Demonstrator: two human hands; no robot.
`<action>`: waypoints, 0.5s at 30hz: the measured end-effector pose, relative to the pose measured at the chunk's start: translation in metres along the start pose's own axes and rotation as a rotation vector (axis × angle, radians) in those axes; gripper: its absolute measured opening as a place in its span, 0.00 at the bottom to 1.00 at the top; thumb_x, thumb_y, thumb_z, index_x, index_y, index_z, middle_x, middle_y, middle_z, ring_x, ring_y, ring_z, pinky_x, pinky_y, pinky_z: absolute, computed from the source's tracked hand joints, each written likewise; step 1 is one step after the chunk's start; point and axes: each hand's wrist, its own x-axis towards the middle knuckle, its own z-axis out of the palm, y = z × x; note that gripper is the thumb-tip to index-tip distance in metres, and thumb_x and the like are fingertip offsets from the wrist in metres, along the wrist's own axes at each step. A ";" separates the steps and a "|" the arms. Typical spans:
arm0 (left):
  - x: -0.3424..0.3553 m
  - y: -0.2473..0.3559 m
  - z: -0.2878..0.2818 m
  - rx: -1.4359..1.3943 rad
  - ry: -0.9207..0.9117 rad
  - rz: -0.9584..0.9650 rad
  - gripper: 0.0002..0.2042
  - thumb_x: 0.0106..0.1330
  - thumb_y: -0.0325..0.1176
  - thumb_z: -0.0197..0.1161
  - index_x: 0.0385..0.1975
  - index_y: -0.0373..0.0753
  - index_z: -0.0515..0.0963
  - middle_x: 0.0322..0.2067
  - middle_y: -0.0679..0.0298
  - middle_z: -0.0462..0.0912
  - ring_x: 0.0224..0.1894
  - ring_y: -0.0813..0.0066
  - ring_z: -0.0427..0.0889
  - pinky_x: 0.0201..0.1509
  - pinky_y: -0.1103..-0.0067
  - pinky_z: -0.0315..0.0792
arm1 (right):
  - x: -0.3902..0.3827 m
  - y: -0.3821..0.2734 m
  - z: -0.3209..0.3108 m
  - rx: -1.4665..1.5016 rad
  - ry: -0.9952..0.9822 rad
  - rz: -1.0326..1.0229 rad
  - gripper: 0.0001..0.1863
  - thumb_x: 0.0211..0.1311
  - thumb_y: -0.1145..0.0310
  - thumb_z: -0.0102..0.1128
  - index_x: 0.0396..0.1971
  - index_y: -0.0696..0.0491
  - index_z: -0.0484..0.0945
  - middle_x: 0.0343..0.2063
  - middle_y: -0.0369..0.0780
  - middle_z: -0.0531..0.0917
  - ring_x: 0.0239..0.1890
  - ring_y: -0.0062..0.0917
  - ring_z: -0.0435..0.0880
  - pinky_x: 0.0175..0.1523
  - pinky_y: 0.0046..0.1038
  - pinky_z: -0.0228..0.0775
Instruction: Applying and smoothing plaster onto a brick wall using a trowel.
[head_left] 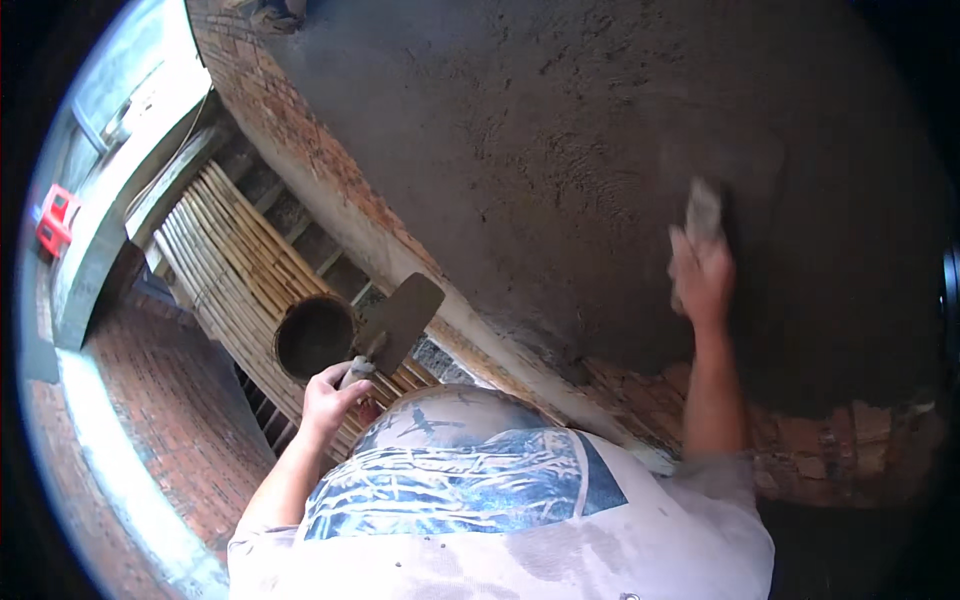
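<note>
**Two tools on a wet wall, and how each one handles**

From my seat I see the right hand [703,275] pressed against the grey plastered wall [560,150] at about three o'clock in the view, fingers closed over a small pale float [704,208]. The block looks stiff and light, and it is held from behind with the palm flat on its back, which I judge to be the sensible place: pressure spreads evenly and the face stays flush on the soft coat. The plaster around it looks damp and rough, so I would expect it to drag a little and to mark easily under a tilted edge.

The left hand [333,395] sits near seven o'clock, wrapped tight around the handle of a trowel [400,322]. The blade is a flat, rigid plate, pointing up towards one o'clock and hanging free of the wall. It carries a grey film, so I take the handle to be gritty rather than slippery. I judge it nose-heavy; a grip close to the neck would steady it.

Just beside the trowel, at its nine o'clock, a round dark bucket [313,335] stands on bamboo scaffolding [235,255]. I cannot tell what it holds. Bare brick [300,130] runs along the wall's left edge and shows again below the float at five o'clock.
</note>
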 end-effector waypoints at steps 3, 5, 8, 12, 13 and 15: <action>-0.003 0.008 0.010 0.037 0.001 0.014 0.20 0.48 0.30 0.65 0.42 0.29 0.75 0.30 0.61 0.80 0.31 0.76 0.75 0.40 0.84 0.69 | 0.043 -0.031 0.073 0.105 -0.274 -0.160 0.13 0.54 0.63 0.58 0.34 0.56 0.77 0.20 0.36 0.75 0.20 0.18 0.72 0.24 0.21 0.66; -0.002 0.010 0.018 -0.011 -0.044 -0.043 0.19 0.48 0.29 0.64 0.41 0.29 0.75 0.30 0.61 0.80 0.29 0.76 0.75 0.39 0.84 0.69 | 0.055 -0.024 0.138 -0.153 -0.407 -0.222 0.11 0.55 0.65 0.54 0.34 0.56 0.76 0.18 0.40 0.76 0.17 0.24 0.74 0.20 0.27 0.65; 0.001 0.014 0.029 -0.044 -0.110 -0.089 0.18 0.49 0.29 0.64 0.41 0.29 0.75 0.29 0.61 0.80 0.28 0.76 0.75 0.37 0.85 0.69 | 0.044 0.078 0.232 -0.887 -0.439 -0.756 0.13 0.53 0.64 0.51 0.34 0.56 0.76 0.20 0.47 0.79 0.17 0.36 0.76 0.22 0.37 0.69; -0.014 0.002 0.011 -0.013 -0.048 -0.016 0.18 0.50 0.27 0.62 0.42 0.30 0.74 0.26 0.60 0.79 0.24 0.77 0.75 0.32 0.85 0.70 | -0.020 0.088 0.186 -0.837 -0.492 -0.471 0.15 0.51 0.63 0.54 0.35 0.56 0.75 0.22 0.47 0.79 0.20 0.38 0.77 0.24 0.38 0.69; -0.013 -0.003 0.006 -0.017 -0.049 -0.018 0.18 0.50 0.27 0.62 0.42 0.30 0.74 0.26 0.60 0.79 0.24 0.77 0.75 0.32 0.85 0.70 | -0.037 0.099 0.154 -0.825 -0.497 -0.367 0.15 0.51 0.62 0.54 0.36 0.56 0.75 0.23 0.47 0.79 0.21 0.39 0.77 0.25 0.38 0.69; -0.008 -0.023 -0.008 -0.013 0.002 -0.020 0.17 0.50 0.26 0.62 0.42 0.30 0.74 0.24 0.60 0.79 0.22 0.78 0.74 0.30 0.85 0.70 | -0.065 0.122 0.089 -0.791 -0.511 -0.166 0.16 0.50 0.61 0.56 0.36 0.56 0.75 0.24 0.47 0.80 0.23 0.40 0.78 0.27 0.38 0.69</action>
